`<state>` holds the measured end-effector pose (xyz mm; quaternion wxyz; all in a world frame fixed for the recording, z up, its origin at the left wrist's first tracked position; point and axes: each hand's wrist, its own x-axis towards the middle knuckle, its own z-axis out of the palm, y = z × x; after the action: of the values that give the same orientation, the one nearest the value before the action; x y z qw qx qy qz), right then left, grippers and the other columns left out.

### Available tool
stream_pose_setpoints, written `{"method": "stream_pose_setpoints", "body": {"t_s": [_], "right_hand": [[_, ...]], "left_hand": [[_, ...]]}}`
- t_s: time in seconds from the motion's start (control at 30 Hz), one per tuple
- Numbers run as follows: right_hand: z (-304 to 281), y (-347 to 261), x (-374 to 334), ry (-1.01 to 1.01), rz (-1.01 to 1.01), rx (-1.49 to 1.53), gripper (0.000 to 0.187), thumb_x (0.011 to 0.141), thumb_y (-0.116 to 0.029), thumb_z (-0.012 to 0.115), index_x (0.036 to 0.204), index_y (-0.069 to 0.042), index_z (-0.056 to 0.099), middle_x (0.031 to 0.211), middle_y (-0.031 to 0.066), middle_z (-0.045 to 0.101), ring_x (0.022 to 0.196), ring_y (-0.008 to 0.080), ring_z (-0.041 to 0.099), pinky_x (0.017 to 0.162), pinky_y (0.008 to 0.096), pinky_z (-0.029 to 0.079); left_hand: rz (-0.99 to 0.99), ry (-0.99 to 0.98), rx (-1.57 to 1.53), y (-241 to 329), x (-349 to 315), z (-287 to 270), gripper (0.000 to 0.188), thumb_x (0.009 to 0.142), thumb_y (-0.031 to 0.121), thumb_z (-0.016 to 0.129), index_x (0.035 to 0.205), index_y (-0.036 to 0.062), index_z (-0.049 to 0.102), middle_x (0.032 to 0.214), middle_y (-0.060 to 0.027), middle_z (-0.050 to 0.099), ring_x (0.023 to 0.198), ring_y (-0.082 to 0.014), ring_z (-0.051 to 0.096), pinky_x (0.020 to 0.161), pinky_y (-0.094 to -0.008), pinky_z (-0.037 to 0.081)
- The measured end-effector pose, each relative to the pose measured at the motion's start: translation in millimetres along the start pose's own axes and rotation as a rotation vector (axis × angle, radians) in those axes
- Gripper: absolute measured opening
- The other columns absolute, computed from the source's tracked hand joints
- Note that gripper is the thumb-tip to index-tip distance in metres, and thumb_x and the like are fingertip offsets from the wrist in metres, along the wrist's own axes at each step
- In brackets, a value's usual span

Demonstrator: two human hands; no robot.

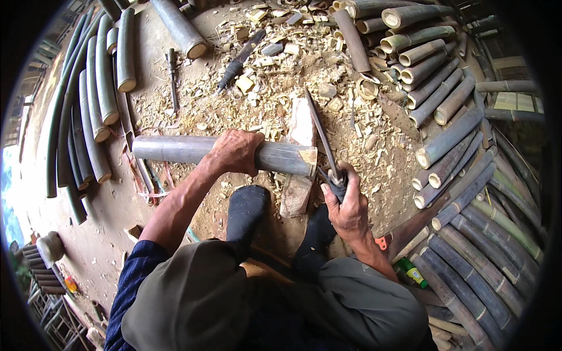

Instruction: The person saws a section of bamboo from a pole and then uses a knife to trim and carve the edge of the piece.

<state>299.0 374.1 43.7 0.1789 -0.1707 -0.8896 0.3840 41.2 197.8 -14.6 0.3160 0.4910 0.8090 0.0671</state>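
Grey trousers (181, 292) spread across the bottom of our view, nearest the camera, and they hide the rearmost part of the right forearm (374, 256). Below them, dark socks (248, 212) show only in part, the right one mostly covered by the leg and the hand. We find the bamboo section (175, 147) lying crosswise ahead of the knees, its right end over a pale wooden block (301, 120); the bamboo covers the block's middle, so we cannot tell whether it is one piece or two. The left forearm (190, 196) slants up and rightward from a blue sleeve (139, 275), and the left hand (236, 152) is clasped palm-down over the bamboo, its fingertips out of sight. Nearer the body, the right hand (350, 212) is folded round the dark handle of a knife (321, 127), thumb along the near side, some fingers hidden behind the grip. Its blade points away and slightly left, just beside the bamboo's pale-cut end; we cannot tell whether they touch. Beyond, another knife (240, 61) lies among wood chips (269, 99). Bamboo lengths (448, 143) crowd the right side, some cut off by the dark lens rim, and a green container (412, 272) is partly hidden beside the knee.
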Motion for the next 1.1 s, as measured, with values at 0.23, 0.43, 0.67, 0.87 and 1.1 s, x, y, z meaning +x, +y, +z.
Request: {"method": "stream_pose_setpoints", "body": {"t_s": [0.23,0.43,0.67,0.87,1.1], "right_hand": [[13,75,-2,-0.387,0.35,-0.296,0.037,0.1,-0.021,0.069,0.121,0.001,0.048,0.092,0.0277,0.071,0.076,0.044,0.073,0.057,0.0492,0.057],[-4,4,19,-0.008,-0.059,-0.062,0.034,0.098,-0.014,0.072,0.124,-0.001,0.055,0.087,0.0206,0.071,0.072,0.0358,0.074,0.06,0.0467,0.058],[3,27,21,-0.346,0.253,-0.27,0.033,0.1,-0.018,0.068,0.119,0.001,0.048,0.089,0.0278,0.069,0.075,0.0456,0.072,0.061,0.051,0.057],[3,31,14,-0.008,-0.108,-0.016,0.028,0.096,-0.012,0.071,0.119,-0.002,0.058,0.084,0.0161,0.07,0.069,0.0363,0.073,0.059,0.0437,0.058],[3,39,27,-0.376,0.312,-0.211,0.039,0.099,-0.015,0.067,0.125,0.002,0.043,0.078,0.0252,0.069,0.065,0.0417,0.071,0.056,0.0498,0.056]], "left_hand": [[-0.002,0.022,0.009,5,5,-6,0.047,0.059,0.027,0.086,0.098,0.0077,0.068,0.088,-0.0126,0.074,0.088,-0.0351,0.074,0.08,-0.0471,0.058],[0.041,0.271,0.051,5,-10,23,0.05,0.061,0.023,0.083,0.104,0.0091,0.063,0.097,-0.0109,0.069,0.097,-0.0334,0.07,0.093,-0.0476,0.053],[-0.005,0.179,0.025,10,-7,15,0.049,0.062,0.021,0.083,0.104,0.008,0.062,0.101,-0.0119,0.069,0.103,-0.0326,0.069,0.097,-0.0467,0.051],[0.005,0.204,0.049,11,-8,16,0.044,0.066,0.02,0.08,0.103,0.0074,0.061,0.102,-0.0122,0.068,0.105,-0.032,0.069,0.098,-0.0461,0.05],[0.013,0.312,0.041,10,-16,33,0.045,0.068,0.016,0.078,0.108,0.007,0.06,0.103,-0.0127,0.067,0.105,-0.0327,0.067,0.098,-0.0468,0.048]]}}
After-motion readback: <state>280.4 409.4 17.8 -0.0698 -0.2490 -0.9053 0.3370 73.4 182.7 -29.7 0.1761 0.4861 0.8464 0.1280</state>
